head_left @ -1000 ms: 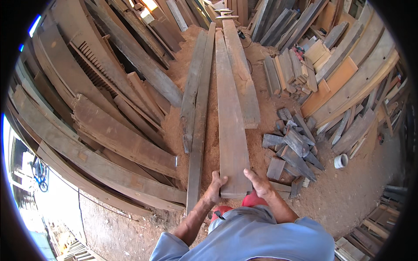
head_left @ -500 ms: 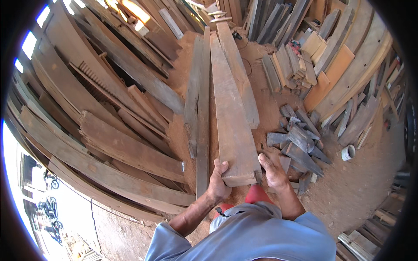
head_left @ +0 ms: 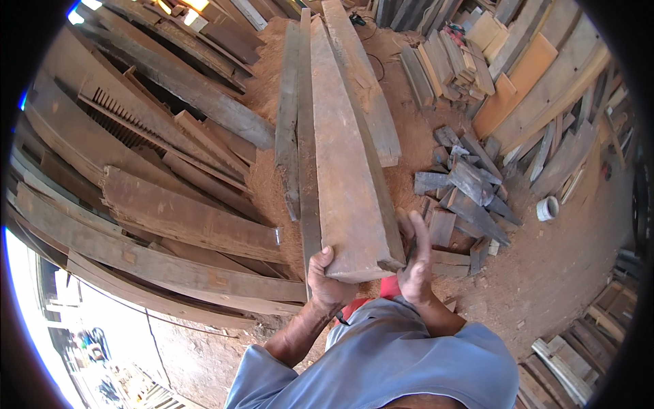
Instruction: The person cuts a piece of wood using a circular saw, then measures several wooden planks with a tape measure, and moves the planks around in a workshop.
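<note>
A long, thick wooden beam (head_left: 351, 163) runs away from me, its near end raised in front of my body and tilted so that its right side face shows. My left hand (head_left: 330, 279) is closed on the near left corner, thumb on top and fingers hidden underneath. At the near right corner, my right hand (head_left: 419, 262) lies against the beam's side with its fingers stretched upward, not wrapped round it. Another plank (head_left: 368, 102) lies just right of the beam. Two narrow timbers, one of them a greyish plank (head_left: 287, 123), lie along its left.
Many long boards (head_left: 191, 211) are stacked on the left. To the right are a heap of dark offcuts (head_left: 470, 184), a white pot-like container (head_left: 547, 208) and a stack of short planks (head_left: 446, 65). Sawdust (head_left: 262, 177) covers the ground; leaning boards (head_left: 538, 102) stand at the far right.
The beam's near end has risen and rolled, showing more of its right side. My right hand has shifted from thumb-on-top to stretched fingers at the side. My left hand keeps its grip.
</note>
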The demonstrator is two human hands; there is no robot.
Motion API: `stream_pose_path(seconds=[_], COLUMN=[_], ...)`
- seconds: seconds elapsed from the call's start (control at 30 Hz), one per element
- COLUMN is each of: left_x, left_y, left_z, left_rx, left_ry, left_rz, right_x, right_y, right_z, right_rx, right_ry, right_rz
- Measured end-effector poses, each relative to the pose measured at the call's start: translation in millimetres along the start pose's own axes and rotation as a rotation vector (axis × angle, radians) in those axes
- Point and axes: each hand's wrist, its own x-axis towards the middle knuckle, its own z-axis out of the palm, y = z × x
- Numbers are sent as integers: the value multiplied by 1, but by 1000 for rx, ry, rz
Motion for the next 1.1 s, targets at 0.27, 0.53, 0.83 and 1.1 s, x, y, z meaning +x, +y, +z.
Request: stream_pose_path(seconds=[0.27,0.53,0.83,1.1], left_x=[2,6,11,54], left_y=[5,21,32,16], left_z=[8,30,94,139], left_rx=[93,66,-72,-270], left_ry=[-78,-145,-125,-402], left_rz=[100,62,73,-55], right_x=[23,79,177,282], right_y=[27,-4,-65,-106], right_z=[0,12,34,34], right_rx=[-265,-216,-126,-211], right_ry=[-11,-177,-446,-997], right_rz=[-252,-416,-487,-431])
